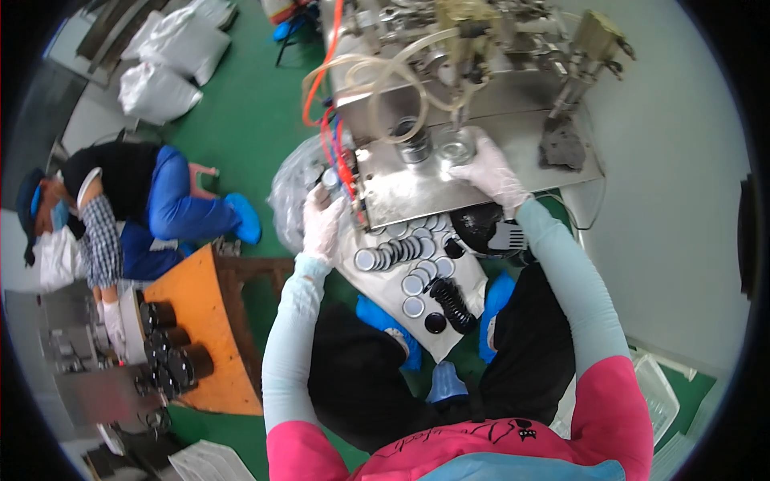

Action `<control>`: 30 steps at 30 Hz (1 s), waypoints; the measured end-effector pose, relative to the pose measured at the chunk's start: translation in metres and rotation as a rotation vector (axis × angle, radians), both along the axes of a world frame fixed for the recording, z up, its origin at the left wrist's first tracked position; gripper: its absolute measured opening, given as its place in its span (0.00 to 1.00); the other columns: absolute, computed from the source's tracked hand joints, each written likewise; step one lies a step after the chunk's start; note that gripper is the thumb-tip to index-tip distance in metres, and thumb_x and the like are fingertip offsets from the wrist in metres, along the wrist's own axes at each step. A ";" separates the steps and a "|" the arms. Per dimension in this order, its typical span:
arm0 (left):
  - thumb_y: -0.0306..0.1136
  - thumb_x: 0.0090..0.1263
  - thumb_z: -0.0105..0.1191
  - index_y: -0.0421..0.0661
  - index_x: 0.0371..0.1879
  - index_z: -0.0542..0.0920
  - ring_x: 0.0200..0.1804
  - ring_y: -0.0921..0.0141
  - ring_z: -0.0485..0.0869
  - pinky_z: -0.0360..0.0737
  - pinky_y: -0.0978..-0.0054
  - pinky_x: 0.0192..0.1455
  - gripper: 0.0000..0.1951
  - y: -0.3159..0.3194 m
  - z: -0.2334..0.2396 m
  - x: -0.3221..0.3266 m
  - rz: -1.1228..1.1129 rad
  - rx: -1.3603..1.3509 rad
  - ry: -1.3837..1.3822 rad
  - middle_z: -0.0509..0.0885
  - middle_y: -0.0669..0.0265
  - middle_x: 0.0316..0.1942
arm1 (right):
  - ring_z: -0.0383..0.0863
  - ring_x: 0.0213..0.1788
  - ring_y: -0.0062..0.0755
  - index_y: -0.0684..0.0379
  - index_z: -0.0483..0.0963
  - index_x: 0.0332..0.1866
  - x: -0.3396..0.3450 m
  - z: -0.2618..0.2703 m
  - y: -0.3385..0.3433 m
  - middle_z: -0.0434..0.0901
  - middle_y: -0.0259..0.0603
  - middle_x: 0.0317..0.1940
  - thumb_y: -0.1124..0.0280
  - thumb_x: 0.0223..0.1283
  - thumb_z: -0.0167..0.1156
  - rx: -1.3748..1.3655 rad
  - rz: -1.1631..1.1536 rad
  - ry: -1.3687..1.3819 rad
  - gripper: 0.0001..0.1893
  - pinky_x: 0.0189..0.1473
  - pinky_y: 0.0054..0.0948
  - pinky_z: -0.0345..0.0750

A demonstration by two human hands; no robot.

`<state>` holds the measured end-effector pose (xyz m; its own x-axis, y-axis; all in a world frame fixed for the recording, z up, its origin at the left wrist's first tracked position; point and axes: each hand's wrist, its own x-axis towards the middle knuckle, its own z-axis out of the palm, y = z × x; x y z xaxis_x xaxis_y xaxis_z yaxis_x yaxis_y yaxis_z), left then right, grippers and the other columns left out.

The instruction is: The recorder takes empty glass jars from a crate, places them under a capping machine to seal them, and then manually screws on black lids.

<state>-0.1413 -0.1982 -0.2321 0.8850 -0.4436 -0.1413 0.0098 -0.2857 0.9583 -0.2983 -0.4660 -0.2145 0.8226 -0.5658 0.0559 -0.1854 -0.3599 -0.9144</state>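
My right hand (490, 171), in a white glove, is closed around the side of a clear glass jar (454, 147) on the steel plate (397, 195) of a filling machine, under its nozzle. Left of it stands a jar with dark contents (414, 144). My left hand (323, 222), gloved too, is raised at the plate's left edge, by a clear plastic bag (289, 192). A round jar lid (330, 178) lies at its fingertips; whether they grip it I cannot tell. Below, rows of jar lids (400, 252) lie on a white sheet (361, 240).
A pan of dark paste (478, 225) with a slotted spatula (508, 237) is below the plate. Red air hoses (344, 171) run beside my left hand. A grey rag (562, 144) lies at the right. On the left, a co-worker (114, 198) sits by an orange table (204, 324) bearing dark jars.
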 end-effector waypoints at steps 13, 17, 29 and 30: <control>0.22 0.61 0.54 0.33 0.42 0.78 0.40 0.68 0.82 0.78 0.71 0.48 0.11 0.008 -0.060 0.039 -0.372 -0.355 0.800 0.83 0.59 0.37 | 0.74 0.32 0.16 0.59 0.72 0.52 -0.066 0.060 0.026 0.78 0.36 0.42 0.62 0.58 0.60 0.447 0.321 0.304 0.19 0.31 0.18 0.74; 0.19 0.63 0.51 0.31 0.42 0.77 0.39 0.66 0.83 0.79 0.69 0.48 0.10 0.008 -0.060 0.037 -0.339 -0.449 0.753 0.82 0.58 0.37 | 0.77 0.36 0.26 0.62 0.73 0.50 -0.064 -0.019 0.052 0.79 0.38 0.40 0.65 0.56 0.57 0.358 0.651 0.776 0.18 0.37 0.25 0.76; 0.35 0.66 0.54 0.35 0.42 0.80 0.36 0.73 0.83 0.78 0.77 0.43 0.15 0.011 0.076 0.007 -0.287 -0.168 0.213 0.85 0.60 0.34 | 0.78 0.50 0.46 0.61 0.80 0.39 -0.021 -0.289 0.119 0.80 0.53 0.43 0.65 0.58 0.52 -0.574 0.541 0.924 0.13 0.51 0.39 0.74; 0.30 0.62 0.57 0.34 0.46 0.78 0.41 0.72 0.82 0.77 0.76 0.48 0.16 -0.001 0.078 -0.003 -0.278 -0.213 0.220 0.84 0.59 0.39 | 0.79 0.50 0.49 0.63 0.79 0.40 -0.013 -0.294 0.121 0.80 0.55 0.43 0.64 0.59 0.53 0.074 -0.109 0.872 0.14 0.52 0.41 0.74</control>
